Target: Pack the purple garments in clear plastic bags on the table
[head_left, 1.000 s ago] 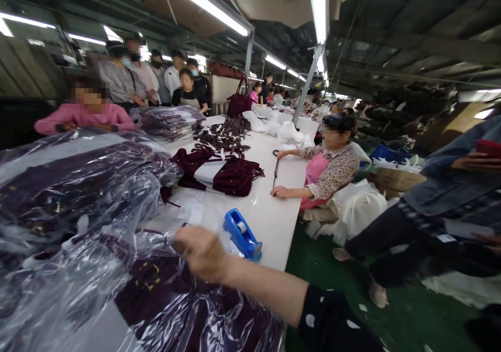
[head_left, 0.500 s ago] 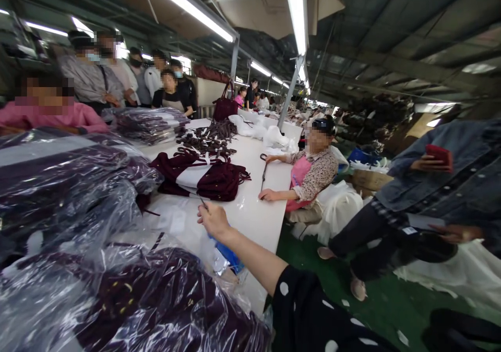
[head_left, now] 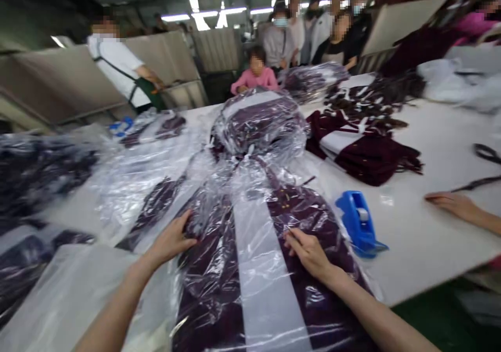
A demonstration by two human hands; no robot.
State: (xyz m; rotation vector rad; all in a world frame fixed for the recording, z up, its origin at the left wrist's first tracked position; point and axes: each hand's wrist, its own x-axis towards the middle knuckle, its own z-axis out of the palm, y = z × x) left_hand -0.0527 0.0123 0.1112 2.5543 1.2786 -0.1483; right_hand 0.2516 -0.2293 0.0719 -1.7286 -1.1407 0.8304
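**Hands on bagged garment**

Head view: both hands rest flat on a maroon garment [head_left: 274, 247] with a wide grey stripe, sealed in a clear bag and lying on the near edge of the white table [head_left: 422, 237]. The left hand [head_left: 170, 240] presses its spread fingers on the bag's left side, gripping nothing. The right hand [head_left: 307, 250] lies on the right side, fingers loosely bent on the plastic, not closed on anything. Just right of the garment stands a blue tape dispenser [head_left: 358, 224]. Behind the garment sits another bagged bundle [head_left: 260, 122], and more bags [head_left: 43, 169] spread across the left. Folded maroon cloth [head_left: 364, 148] lies farther right, unbagged. A co-worker's hand [head_left: 450, 203] rests on the table's right edge near scissors [head_left: 483, 167]. People stand and sit beyond the table's far end.
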